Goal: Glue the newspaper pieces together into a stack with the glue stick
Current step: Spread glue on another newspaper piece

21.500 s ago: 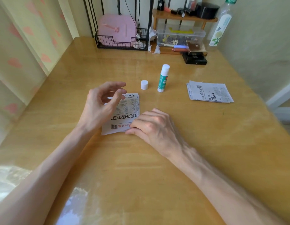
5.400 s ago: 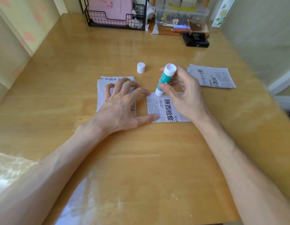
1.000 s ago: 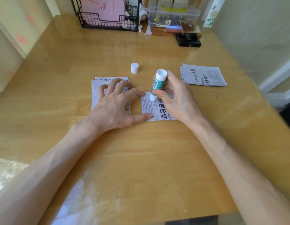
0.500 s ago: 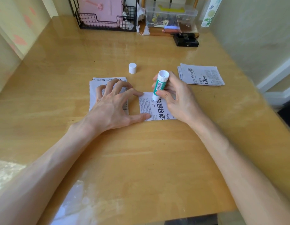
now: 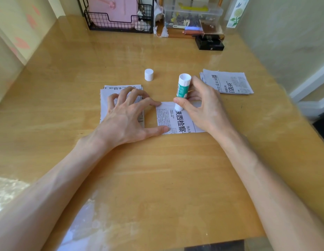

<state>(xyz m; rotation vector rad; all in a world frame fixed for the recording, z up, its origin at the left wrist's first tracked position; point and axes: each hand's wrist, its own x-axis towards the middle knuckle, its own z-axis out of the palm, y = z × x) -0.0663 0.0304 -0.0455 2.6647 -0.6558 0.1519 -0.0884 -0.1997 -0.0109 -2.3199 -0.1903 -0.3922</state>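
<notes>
Two bare forearms reach in from the lower corners of the frame over a glossy wooden table (image 5: 157, 178). At frame centre lies a single newspaper piece (image 5: 177, 120) with bold headline characters. The left hand (image 5: 126, 116) is spread wide and flat, gripping nothing: its thumb presses the piece's near left corner, its index fingertip the far left corner, while the other fingers rest on a glued stack (image 5: 119, 98) of newspaper just left of the piece. The right hand (image 5: 202, 107) pinches the glue stick (image 5: 182, 93) between thumb and fingers, holding it nearly upright with its lower end touching the far part of the single piece. Farther back, the white cap (image 5: 149, 74) stands alone on the table. To the right, well apart, sits a pile of loose newspaper pieces (image 5: 228, 82). Along the top edge stand a black wire basket (image 5: 119, 26) holding something pink, a clear plastic box (image 5: 192, 15) and a small black box (image 5: 210, 44).
</notes>
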